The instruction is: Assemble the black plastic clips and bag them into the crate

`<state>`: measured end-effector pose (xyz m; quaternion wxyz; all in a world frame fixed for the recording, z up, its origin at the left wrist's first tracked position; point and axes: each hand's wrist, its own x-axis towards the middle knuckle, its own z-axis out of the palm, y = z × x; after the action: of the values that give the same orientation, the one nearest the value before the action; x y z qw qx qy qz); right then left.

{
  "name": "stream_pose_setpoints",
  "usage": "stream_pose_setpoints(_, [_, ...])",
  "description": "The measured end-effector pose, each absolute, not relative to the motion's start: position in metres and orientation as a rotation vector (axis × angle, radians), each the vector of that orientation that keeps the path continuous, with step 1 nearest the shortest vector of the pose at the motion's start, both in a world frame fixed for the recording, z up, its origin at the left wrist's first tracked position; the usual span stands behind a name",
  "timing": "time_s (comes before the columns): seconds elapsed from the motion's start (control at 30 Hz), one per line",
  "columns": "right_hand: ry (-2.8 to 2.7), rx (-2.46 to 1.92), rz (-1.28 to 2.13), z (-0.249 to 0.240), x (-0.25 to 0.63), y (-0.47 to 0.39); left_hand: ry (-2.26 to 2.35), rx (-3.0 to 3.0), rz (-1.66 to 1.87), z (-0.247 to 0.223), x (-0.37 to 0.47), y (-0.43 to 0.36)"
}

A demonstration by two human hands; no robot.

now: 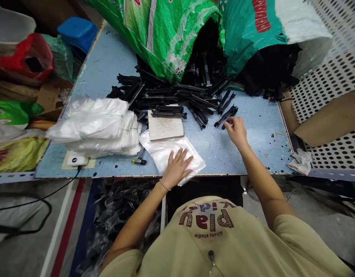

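My left hand (177, 167) lies flat with spread fingers on a thin stack of clear plastic bags (157, 156) at the table's front edge. My right hand (237, 132) has thumb and fingertips closed on the end of a narrow black plastic part (227, 117), at the right edge of a loose heap. Part of that grip is hidden by the fingers. Many similar black parts (160, 93) lie across the middle of the table. Just beyond the left hand, a cardboard-like pad (166, 127) rests partly on the bags, with black parts at its far edge.
A thick pile of bundled plastic bags (93, 121) stands at left, near a white device (77, 159) with a cable. A small yellow-and-black tool (139, 161) lies beside it. Green sack (168, 34) and teal sack (252, 34) spill black parts at the back. A perforated panel (335, 77) borders the right.
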<state>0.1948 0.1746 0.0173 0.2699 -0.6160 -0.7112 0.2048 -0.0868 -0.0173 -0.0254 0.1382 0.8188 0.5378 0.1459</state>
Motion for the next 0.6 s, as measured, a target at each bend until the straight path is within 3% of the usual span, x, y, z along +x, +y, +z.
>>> stream_pose_setpoints(0.17, [-1.819, -2.039, 0.52, 0.011, 0.193, 0.208, 1.41, 2.29, 0.707, -0.009, -0.061, -0.006])
stream_pose_setpoints(0.4, [-1.46, -1.963, 1.049, 0.001, 0.24, 0.195, 1.291, 1.654, 1.041, -0.004, -0.016, 0.033])
stream_pose_setpoints(0.6, [-1.563, -2.115, 0.69, 0.019, 0.231, 0.207, 1.169, 1.333, 1.063, -0.015, 0.028, 0.077])
